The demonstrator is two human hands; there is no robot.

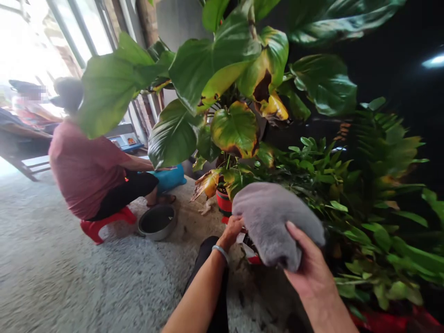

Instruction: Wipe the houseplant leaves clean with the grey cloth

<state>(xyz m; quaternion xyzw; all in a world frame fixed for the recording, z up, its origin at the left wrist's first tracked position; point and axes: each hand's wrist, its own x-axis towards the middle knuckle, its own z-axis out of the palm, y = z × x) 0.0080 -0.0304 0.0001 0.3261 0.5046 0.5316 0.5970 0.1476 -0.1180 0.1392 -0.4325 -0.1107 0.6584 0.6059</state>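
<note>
A grey cloth is bunched up in front of me, and my right hand grips it from below with the thumb over its lower edge. My left hand, with a bracelet at the wrist, has its fingers closed at the cloth's left edge, just above a red plant pot. Large green and yellowing leaves of the potted plant hang right above the cloth.
A person in a pink shirt squats on a red stool at the left, facing away. A metal bowl sits on the carpet beside them, with a blue container behind it. Dense green plants fill the right side.
</note>
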